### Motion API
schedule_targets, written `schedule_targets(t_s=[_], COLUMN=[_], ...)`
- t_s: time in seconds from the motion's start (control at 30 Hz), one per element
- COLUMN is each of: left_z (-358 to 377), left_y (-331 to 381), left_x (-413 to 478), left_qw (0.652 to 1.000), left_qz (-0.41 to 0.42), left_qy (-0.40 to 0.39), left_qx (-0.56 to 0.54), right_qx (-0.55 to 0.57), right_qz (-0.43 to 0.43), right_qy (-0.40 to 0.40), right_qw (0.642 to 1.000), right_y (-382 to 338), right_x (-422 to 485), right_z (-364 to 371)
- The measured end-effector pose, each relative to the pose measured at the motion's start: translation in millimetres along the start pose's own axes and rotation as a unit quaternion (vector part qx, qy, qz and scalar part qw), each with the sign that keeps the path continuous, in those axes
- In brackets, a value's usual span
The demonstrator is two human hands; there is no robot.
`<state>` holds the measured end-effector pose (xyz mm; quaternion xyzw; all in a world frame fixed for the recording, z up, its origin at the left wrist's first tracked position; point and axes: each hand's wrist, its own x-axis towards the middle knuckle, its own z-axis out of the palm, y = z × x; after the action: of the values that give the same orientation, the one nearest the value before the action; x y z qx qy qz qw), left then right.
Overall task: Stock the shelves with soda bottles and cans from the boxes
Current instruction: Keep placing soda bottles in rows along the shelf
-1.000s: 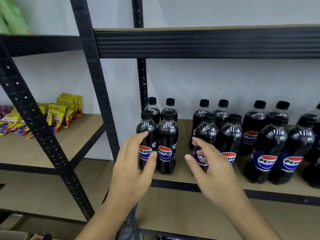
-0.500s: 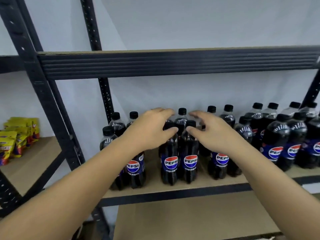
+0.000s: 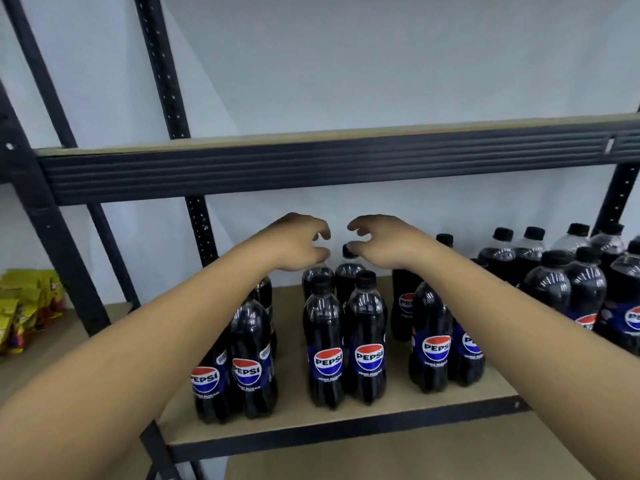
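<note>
Several black Pepsi bottles stand in pairs on the middle shelf board (image 3: 398, 405). A front pair (image 3: 343, 341) is in the centre, another pair (image 3: 239, 365) to the left, and a third pair (image 3: 440, 337) to the right. Both arms reach over them to the back row. My left hand (image 3: 298, 242) hovers over a back bottle (image 3: 316, 277) and hides its cap. My right hand (image 3: 381, 240) is beside it, thumb against the cap of the neighbouring back bottle (image 3: 348, 271). The fingers of both hands are loosely curled, with nothing between fingers and thumb.
More Pepsi bottles (image 3: 568, 282) crowd the right end of the shelf. The upper shelf beam (image 3: 311, 168) runs just above my hands. A black upright post (image 3: 38, 209) stands at the left, with yellow snack packs (image 3: 24, 306) on the neighbouring rack.
Both hands have moved further back over the rear bottles and their fingers have curled. The camera has come closer and risen; the front pair no longer sits under my hands.
</note>
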<state>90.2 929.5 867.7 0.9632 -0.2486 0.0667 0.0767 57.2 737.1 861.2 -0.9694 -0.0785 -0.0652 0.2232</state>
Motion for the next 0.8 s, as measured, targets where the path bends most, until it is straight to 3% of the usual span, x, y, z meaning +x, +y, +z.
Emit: schedule_targets(t_s=[0.17, 0.37, 0.63, 0.8], left_z=[10.6, 22.4, 19.5, 9.7], left_y=[-5.6, -8.8, -12.2, -4.6], left_x=[31.8, 38.9, 36.1, 25.7], left_qw=[0.996, 0.999, 0.998, 0.999], left_qz=[-0.014, -0.006, 0.003, 0.050], left_qy=[-0.081, -0.046, -0.060, -0.015], left_qx=[0.037, 0.016, 0.003, -0.002], right_qx=[0.036, 0.036, 0.028, -0.038], right_qz=[0.060, 0.044, 0.032, -0.028], right_qy=[-0.116, -0.101, -0.109, -0.048], right_qw=[0.991, 0.993, 0.993, 0.998], right_y=[-2.1, 8.3, 9.4, 19.2], right_x=[35.1, 44.5, 39.5, 7.5], right_z=[14.0, 20.0, 15.8, -16.2])
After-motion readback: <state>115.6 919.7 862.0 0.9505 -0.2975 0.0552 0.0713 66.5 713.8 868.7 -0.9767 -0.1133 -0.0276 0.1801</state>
